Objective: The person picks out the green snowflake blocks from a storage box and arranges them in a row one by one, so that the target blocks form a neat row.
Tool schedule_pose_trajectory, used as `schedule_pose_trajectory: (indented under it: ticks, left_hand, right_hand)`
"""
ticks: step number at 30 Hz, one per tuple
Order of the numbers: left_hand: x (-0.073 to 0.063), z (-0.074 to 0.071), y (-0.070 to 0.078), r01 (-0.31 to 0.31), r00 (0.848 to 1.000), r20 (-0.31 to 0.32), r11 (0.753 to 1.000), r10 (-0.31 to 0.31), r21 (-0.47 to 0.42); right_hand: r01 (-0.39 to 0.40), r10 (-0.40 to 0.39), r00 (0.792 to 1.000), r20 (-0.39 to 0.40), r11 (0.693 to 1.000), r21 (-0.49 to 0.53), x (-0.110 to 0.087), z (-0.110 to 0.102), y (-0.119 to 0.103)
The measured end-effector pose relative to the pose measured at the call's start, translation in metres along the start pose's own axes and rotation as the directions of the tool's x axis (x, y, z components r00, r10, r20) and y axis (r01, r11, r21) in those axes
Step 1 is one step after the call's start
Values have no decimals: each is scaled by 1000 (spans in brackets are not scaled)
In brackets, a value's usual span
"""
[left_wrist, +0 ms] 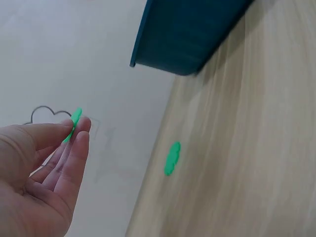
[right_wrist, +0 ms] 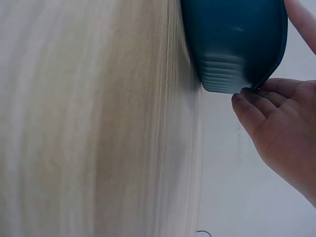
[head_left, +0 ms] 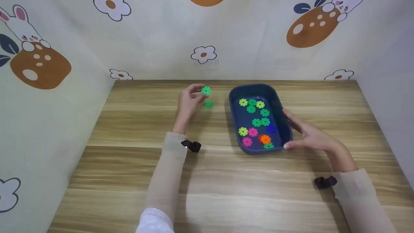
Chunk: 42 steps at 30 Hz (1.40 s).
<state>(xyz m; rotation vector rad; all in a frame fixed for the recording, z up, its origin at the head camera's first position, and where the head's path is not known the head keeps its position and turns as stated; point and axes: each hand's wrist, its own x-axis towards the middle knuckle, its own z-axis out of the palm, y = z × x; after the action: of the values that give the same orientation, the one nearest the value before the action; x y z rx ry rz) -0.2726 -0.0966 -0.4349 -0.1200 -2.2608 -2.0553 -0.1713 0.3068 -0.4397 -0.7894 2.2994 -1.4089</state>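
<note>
My left hand [head_left: 188, 101] pinches a green notched plastic disc [head_left: 206, 90] between thumb and fingertips, raised above the table. In the left wrist view the pinched disc [left_wrist: 76, 116] appears nearly edge-on. A second green disc [head_left: 209, 104] lies flat on the wood just below it. To the right stands a dark blue plastic tray [head_left: 233, 121] with several yellow, green, pink, orange and blue discs on its floor. My right hand [head_left: 310, 136] holds the tray at its near right corner, thumb near the front and fingers along the right side. The right wrist view shows fingertips [right_wrist: 238, 98] against the tray's outer wall.
The wood-grain tabletop [head_left: 129, 181] ends at a pale wall covering [head_left: 161, 48] printed with flowers and rabbits. Pale wall also borders both sides. A small black wrist camera [head_left: 191, 145] sits on the left sleeve, another [head_left: 325, 182] on the right sleeve.
</note>
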Motion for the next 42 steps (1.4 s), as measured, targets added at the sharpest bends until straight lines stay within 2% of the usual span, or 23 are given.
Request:
schedule_pose_trajectory:
  ticks: [8,16,30,35,42]
  left_hand:
    - [2,-12,-19,40,999,-17,997,-39,71]
    - [3,-20,-35,46,998,-40,973,-38,227]
    - [3,-22,-46,132,991,-10,934,-136,331]
    - [4,-22,-46,148,986,10,907,-165,394]
    - [5,-20,-41,126,985,38,853,-168,506]
  right_hand:
    - [2,-2,1000,12,1000,0,0,-1,2]
    - [4,-4,1000,13,1000,6,1,-1,3]
    - [-9,9,1000,11,1000,-10,2,-1,2]
    - [-14,14,1000,9,1000,-15,1,-1,2]
    - [-15,15,1000,7,1000,-10,1,-1,0]
